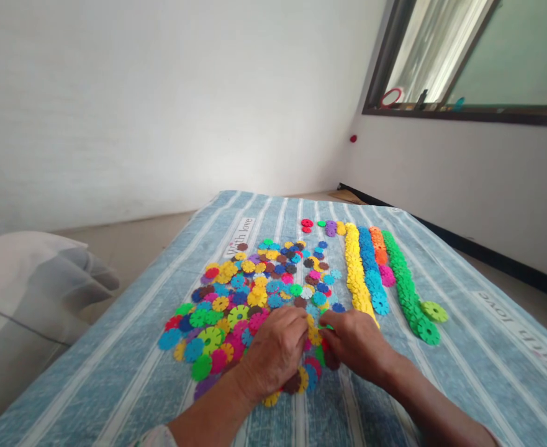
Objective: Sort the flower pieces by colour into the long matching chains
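Your left hand (275,354) and right hand (357,341) curled inward at the near edge of a mixed heap of plastic snowflake discs (236,298), grip unclear. Long single-colour disc rows (369,267) lay sorted right on the blue-striped cloth cover (91,372); the heap remained.

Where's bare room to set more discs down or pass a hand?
Bare striped mattress cover lies right of the green disc row, and left of the loose disc pile toward the near edge. It is crowded between the pile and the yellow disc row, where the left hand and right hand are.
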Available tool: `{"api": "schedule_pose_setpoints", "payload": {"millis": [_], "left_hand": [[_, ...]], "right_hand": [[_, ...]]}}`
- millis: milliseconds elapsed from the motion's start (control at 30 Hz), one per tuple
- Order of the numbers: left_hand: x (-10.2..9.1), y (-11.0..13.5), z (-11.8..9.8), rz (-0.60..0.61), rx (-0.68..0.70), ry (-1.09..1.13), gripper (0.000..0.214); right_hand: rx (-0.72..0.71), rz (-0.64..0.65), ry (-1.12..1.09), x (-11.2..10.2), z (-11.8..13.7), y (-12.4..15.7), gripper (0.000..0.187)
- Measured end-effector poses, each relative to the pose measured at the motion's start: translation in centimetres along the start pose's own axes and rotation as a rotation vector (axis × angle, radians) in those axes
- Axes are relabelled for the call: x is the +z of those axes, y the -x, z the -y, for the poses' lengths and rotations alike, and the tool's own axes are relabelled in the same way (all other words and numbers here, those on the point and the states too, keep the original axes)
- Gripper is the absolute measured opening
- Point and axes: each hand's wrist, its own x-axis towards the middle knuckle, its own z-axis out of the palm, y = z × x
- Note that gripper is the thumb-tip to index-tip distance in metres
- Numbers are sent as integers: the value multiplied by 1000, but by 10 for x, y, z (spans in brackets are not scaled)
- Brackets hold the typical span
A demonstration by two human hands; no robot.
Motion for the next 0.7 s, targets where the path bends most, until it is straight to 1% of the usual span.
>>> {"api": "schedule_pose_setpoints", "payload": {"millis": [100, 200, 300, 467, 600, 700], "left_hand": [[-1, -1, -1, -27, -52, 0, 19], [0, -1, -1, -53, -89, -26, 17], [1, -1, 0, -51, -126, -74, 15], [-1, -7, -3, 32, -191, -141, 7], [-4, -12, -8, 93, -250, -182, 8], [-5, -12, -9, 122, -266, -192, 7]], "right_hand": [[-10, 3, 0, 3, 2, 2, 16], [-29, -14, 42, 6, 4, 3, 19], [-34, -14, 63, 7, 5, 3, 21], [-29, -5, 65, 7, 7, 2, 22], [-29, 12, 43, 5, 8, 2, 23], [-27, 17, 31, 4, 9, 2, 24]]}}
